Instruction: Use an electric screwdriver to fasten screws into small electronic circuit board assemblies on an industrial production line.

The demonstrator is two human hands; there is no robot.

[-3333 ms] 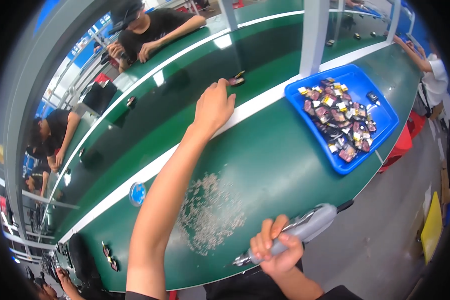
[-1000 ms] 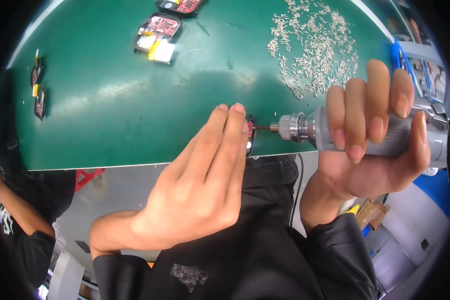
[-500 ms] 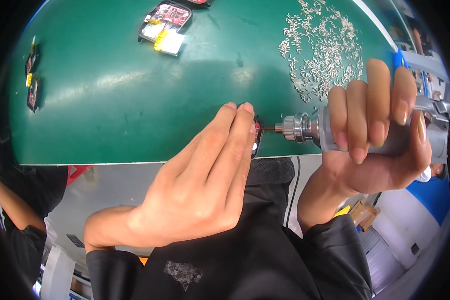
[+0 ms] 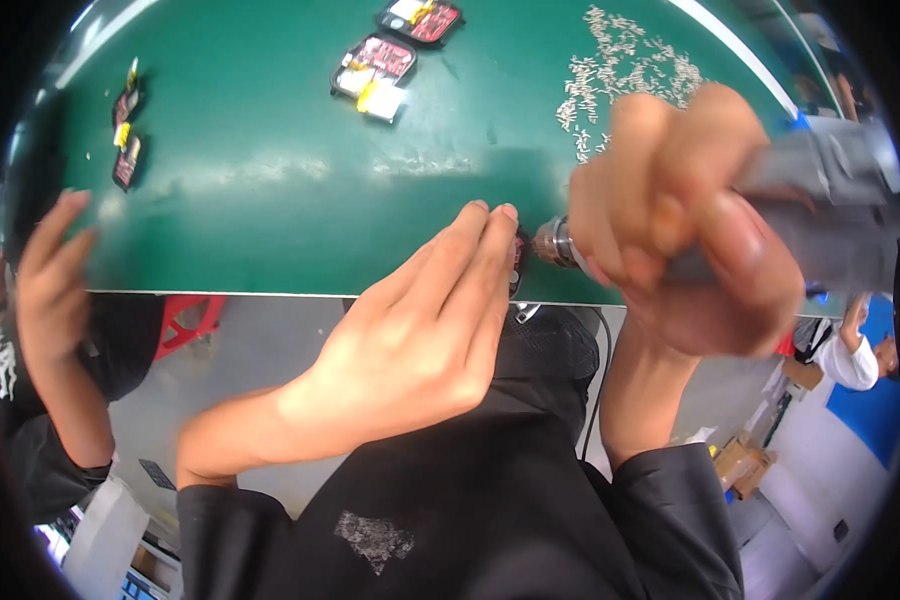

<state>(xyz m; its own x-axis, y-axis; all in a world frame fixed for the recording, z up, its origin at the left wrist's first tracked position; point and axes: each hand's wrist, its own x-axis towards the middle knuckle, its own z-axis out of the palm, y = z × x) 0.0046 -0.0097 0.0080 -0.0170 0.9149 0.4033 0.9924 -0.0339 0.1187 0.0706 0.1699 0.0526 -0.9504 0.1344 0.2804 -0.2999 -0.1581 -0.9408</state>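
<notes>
Head view | my left hand, fingers together, apparently steadies the black-and-red module at the green table's near edge; whether it grips, I cannot tell | my right hand wraps the grey driver, seemingly for aim.

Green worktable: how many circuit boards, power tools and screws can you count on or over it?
Black-cased circuit boards: 5 (two upper middle, two at left, one partly hidden by the left hand)
Grey power screwdriver: 1
Loose screws: too many to count
Total, screws aside: 6
</notes>
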